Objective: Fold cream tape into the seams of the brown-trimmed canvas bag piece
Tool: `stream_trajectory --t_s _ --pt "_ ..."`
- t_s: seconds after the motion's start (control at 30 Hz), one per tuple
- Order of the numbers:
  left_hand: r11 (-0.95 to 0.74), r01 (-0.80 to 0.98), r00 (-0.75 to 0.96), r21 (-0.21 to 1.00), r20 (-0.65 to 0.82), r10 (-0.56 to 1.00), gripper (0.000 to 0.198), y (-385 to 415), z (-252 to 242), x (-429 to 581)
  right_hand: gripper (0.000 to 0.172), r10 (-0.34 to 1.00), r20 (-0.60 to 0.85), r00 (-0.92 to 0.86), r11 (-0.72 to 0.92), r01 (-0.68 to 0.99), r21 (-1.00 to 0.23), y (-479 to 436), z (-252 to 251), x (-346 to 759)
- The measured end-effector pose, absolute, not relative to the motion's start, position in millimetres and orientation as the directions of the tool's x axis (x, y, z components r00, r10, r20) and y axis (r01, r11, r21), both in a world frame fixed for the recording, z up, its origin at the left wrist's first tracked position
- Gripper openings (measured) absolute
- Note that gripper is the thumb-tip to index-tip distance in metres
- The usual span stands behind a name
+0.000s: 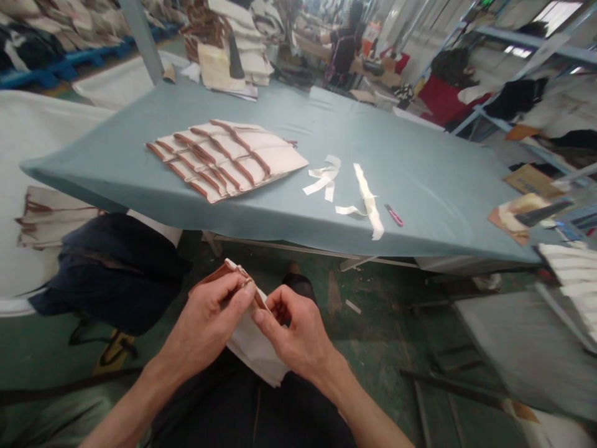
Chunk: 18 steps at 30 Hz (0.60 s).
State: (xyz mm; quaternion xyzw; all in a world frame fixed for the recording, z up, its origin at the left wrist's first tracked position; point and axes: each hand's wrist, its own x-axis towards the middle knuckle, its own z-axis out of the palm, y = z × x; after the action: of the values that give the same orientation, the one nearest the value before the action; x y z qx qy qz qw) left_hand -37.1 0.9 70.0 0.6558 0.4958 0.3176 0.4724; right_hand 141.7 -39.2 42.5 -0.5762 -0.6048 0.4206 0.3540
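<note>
Above my lap I hold a cream fabric piece with brown edging (259,351), which looks like a small cloth bag. My left hand (209,317) pinches its brown edge between thumb and forefinger. Close beside it, my right hand (298,330) grips the same edge, fingers curled and thumb pressed on the cloth. The lower cream panel hangs down between my wrists. On the table ahead lies an overlapping row of similar cream pieces with brown trim (224,158).
The blue-green table (433,186) bears white strips (324,177), a longer cream strip (368,202) and a small pink-handled cutter (394,214). Stacked fabric (233,56) stands at its far edge. A dark cloth bundle (116,267) sits at left. A person (344,50) is in the background.
</note>
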Motion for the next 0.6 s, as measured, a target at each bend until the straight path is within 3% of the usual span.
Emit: stream_trajectory --t_s 0.13,0.27,0.43,0.6 --pt "0.138 0.203 0.288 0.969 -0.194 0.938 0.034 6 62 -39 0.034 0.990 0.107 -0.090 0.138 0.525 -0.840 -37 38 142" --pt "0.481 -0.237 0.192 0.844 -0.444 0.875 0.029 4 53 -27 0.041 0.953 0.278 -0.119 0.299 0.506 -0.809 -32 25 136" --pt "0.501 -0.610 0.035 0.614 -0.611 0.791 0.017 3 63 2 0.044 0.944 0.328 -0.027 0.306 0.436 -0.846 -27 0 123" --pt "0.529 -0.696 0.064 0.485 -0.693 0.718 0.026 9 68 14 0.054 0.933 0.359 0.037 0.313 0.416 -0.854 -17 -16 123"
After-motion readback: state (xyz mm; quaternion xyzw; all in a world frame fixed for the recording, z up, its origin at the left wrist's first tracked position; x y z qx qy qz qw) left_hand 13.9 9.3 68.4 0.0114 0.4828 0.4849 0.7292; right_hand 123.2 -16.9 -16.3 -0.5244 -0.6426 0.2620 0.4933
